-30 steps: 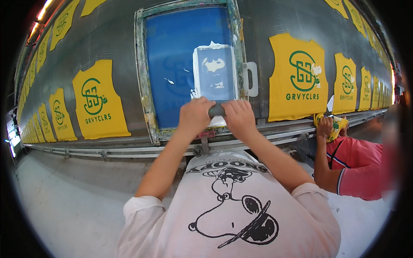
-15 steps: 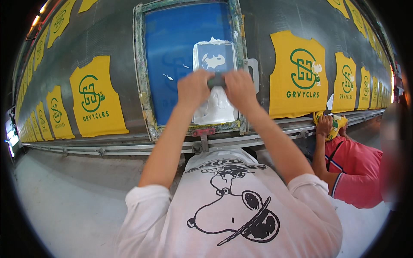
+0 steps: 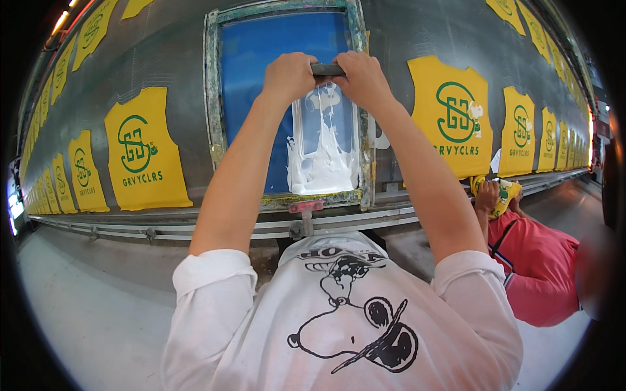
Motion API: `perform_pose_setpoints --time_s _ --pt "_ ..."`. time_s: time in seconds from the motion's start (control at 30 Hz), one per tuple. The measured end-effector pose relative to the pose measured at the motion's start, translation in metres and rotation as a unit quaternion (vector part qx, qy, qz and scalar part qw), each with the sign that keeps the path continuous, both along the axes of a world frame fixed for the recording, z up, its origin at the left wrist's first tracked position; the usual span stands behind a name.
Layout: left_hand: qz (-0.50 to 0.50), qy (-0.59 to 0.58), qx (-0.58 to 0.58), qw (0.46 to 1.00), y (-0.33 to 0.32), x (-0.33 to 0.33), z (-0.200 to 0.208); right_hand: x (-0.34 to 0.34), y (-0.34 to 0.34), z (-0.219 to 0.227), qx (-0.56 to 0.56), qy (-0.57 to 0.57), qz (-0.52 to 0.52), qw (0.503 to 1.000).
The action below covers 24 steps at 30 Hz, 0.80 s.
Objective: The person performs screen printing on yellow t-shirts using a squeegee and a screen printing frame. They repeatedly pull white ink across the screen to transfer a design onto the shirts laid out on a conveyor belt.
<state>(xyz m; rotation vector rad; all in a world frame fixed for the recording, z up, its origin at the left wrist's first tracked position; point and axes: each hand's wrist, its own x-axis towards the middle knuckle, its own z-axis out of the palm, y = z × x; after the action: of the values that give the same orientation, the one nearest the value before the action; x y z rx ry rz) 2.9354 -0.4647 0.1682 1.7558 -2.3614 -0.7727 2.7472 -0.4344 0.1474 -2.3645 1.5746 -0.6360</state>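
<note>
My left hand and my right hand both grip the dark handle of a squeegee, one at each end. They hold it over the far part of a blue printing screen. The squeegee's blade is mostly hidden by my hands and the handle. Below it, thick white ink is pooled at the screen's near end, with streaks running up over a small stencil shape. A worn, paint-spattered frame surrounds the screen.
Yellow cut shirt panels with green prints, such as one on the left and one on the right, lie along the dark table. A metal rail edges it. At right, a person in a red shirt handles yellow cloth.
Both hands have moved the squeegee away from me, toward the screen's far end. White ink now streaks over the stencil area that showed more plainly before.
</note>
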Motion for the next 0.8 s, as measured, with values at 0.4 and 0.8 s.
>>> perform_pose_setpoints --time_s 0.4,0.8 --pt "-0.035 0.089 -0.028 0.995 0.194 0.021 -0.028 0.0 0.185 0.009 0.082 -0.09 0.062 0.991" --pt "-0.02 0.053 0.04 0.998 0.019 0.014 0.012 -0.028 0.098 -0.049 0.146 -0.333 -0.375 0.853"
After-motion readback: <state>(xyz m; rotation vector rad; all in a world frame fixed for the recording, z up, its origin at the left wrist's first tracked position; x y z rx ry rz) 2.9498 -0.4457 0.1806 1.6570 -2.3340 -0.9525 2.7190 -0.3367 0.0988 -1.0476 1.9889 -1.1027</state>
